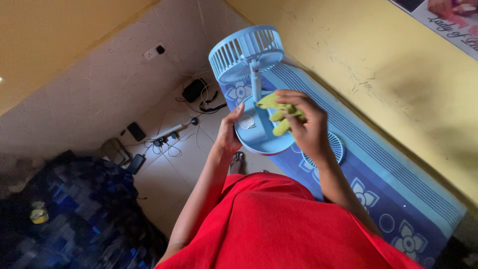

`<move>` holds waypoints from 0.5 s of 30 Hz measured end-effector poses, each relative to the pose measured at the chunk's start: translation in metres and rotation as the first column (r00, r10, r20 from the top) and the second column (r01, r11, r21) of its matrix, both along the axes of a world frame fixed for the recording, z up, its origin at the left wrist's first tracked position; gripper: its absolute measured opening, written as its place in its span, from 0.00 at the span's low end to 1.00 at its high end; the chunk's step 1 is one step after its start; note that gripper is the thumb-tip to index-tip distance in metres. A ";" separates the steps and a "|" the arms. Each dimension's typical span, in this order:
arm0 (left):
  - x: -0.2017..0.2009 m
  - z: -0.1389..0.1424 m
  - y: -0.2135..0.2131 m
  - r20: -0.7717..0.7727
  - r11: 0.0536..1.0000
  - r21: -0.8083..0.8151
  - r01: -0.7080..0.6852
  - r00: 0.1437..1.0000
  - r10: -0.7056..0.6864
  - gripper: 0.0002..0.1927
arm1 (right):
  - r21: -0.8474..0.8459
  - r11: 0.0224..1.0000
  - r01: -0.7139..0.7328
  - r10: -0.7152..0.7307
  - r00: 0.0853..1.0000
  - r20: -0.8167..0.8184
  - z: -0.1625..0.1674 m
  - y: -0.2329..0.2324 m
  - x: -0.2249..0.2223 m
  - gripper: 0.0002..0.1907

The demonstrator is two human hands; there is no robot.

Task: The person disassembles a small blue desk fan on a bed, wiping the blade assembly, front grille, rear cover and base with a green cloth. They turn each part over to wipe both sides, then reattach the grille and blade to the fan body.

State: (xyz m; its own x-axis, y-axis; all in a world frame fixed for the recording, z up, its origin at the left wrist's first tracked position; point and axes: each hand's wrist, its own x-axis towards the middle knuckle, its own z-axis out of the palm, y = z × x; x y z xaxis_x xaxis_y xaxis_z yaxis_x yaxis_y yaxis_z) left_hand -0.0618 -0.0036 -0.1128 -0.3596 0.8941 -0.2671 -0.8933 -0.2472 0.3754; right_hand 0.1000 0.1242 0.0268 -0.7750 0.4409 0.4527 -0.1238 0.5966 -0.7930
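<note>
the fingers [298, 107] of the right hand [306, 127] are curled and closed on a yellow-green cloth [279, 114], which they press on the round base [264, 137] of a small light blue fan [251, 84]. the cloth is bunched, and a part of it hangs out under the fingers, on the top face of the base. the left hand [229, 134] holds the base at its left edge: the thumb lies over the rim and the other fingers are under the base, so they cannot be seen well, but the hand is closed on the fan. the fan is held in the air in front of the person, near the middle of the view. its thin stem [256, 82] goes up from the base to the round fan head [246, 52], which has a grille with many slots and is tilted away to the far side.

under the right wrist a round blue grille [334, 147] lies on a blue mat with white flower shapes [378, 179]. the mat goes along a yellow wall [388, 74] at the right. at the far left of the fan, on the pale tiled floor [164, 174], there are a black box [194, 89], cables [174, 144] and a white power strip [167, 134]. a dark blue patterned fabric [74, 209] fills the near left corner. the person wears a red garment [279, 224], seen at the near edge.
</note>
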 end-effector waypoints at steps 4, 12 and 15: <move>0.002 -0.018 0.010 0.114 0.987 0.156 -0.031 0.993 0.013 0.25 | 0.307 0.946 -0.103 0.032 0.973 0.228 -0.021 -0.038 -0.036 0.18; -0.003 -0.013 -0.009 -0.040 0.988 0.037 -0.148 0.988 0.150 0.29 | 0.192 0.775 -0.602 0.538 0.788 0.298 -0.044 -0.001 0.013 0.21; 0.003 0.003 -0.008 -0.163 0.992 -0.032 -0.121 0.980 0.114 0.30 | -0.051 0.842 -0.538 0.527 0.797 0.297 -0.044 0.020 0.017 0.18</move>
